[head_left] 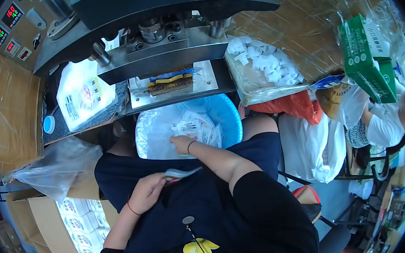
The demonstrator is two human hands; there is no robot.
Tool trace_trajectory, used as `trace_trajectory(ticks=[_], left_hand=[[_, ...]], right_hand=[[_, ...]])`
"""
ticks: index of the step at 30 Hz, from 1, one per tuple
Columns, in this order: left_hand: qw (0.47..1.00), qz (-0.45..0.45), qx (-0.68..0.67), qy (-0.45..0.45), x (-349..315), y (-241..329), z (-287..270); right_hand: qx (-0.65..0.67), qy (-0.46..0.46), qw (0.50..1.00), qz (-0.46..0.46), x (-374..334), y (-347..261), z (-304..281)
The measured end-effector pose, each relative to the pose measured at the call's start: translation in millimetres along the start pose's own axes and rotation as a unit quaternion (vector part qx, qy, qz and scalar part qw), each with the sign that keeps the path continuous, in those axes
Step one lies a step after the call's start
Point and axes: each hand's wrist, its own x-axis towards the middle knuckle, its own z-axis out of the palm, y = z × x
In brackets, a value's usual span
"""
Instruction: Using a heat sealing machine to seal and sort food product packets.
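A blue tub (236, 126) lined with clear plastic stands between my knees, with several printed white packets (196, 127) in it. Over the tub, my right hand (180, 145) has its fingers curled in beside these packets; whatever it may hold is hidden. My left hand (147, 192) is closed near my lap, thumb on top, around a thin stack of colourful printed packets (178, 174). Beyond the tub, the metal plate (206, 82) of a press machine (146, 48) carries a die with blue and yellow strips. Neither hand touches the press.
Left of the press lies a white printed plastic bag (85, 93), with a round blue-and-white lid (49, 124) nearby. White scraps (267, 64) fill a tray on the right, near a green box (367, 59). An open carton (40, 218) of white packs stands lower left. Another person (388, 122) sits far right.
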Motion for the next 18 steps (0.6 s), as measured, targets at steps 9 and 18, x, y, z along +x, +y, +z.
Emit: trace_trajectory(ticks=[9, 18], left_hand=[[0.944, -0.036, -0.319, 0.077, 29, 15, 9], [0.975, -0.021, -0.181, 0.131, 57, 42, -2]], right_hand=[[0.614, 0.011, 0.777, -0.138, -127, -60, -152], [0.394, 0.300, 0.849, -0.184, -245, -130, -225]])
